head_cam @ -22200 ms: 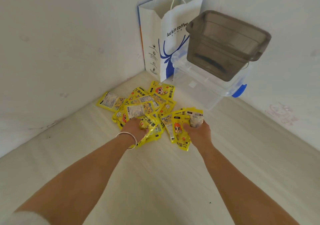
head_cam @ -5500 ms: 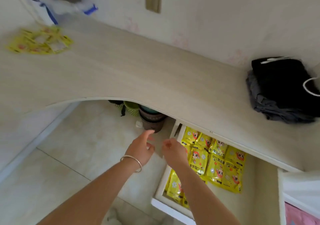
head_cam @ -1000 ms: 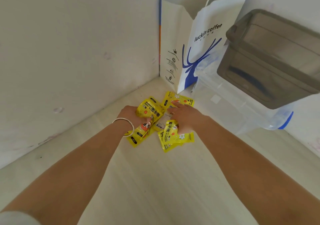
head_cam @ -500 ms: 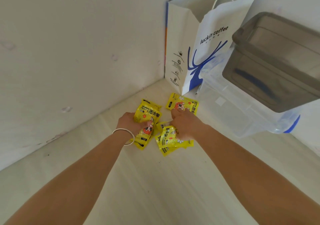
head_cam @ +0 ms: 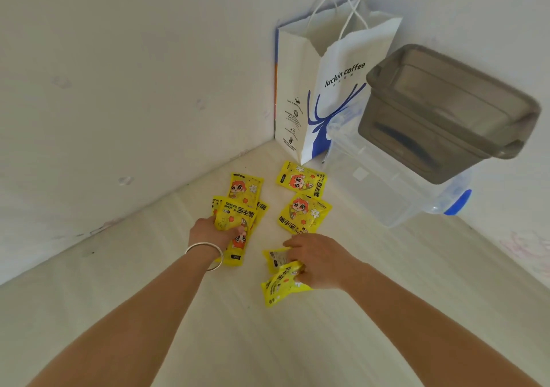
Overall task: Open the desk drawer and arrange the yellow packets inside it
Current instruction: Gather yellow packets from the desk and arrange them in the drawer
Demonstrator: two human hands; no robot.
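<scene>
Several yellow packets lie on the pale desk top [head_cam: 297, 342] in the corner of the walls. My left hand [head_cam: 209, 233], with a silver bangle on the wrist, grips a small stack of packets [head_cam: 238, 217]. Another packet [head_cam: 245, 187] lies just beyond that stack. My right hand [head_cam: 320, 260] is closed on two packets [head_cam: 281, 282] nearer to me. Two loose packets lie flat beyond it, one [head_cam: 303, 212] close and one [head_cam: 302, 180] by the paper bag. The drawer is out of view.
A white paper bag [head_cam: 321, 95] with blue print stands in the corner. To its right a clear plastic box [head_cam: 384, 190] with a blue clip carries a grey tub [head_cam: 446, 110] on top. Walls close off the left and far sides.
My right hand has pulled back toward me with two packets, uncovering a loose packet beyond it. My left hand has stayed on its stack. The view has tilted slightly.
</scene>
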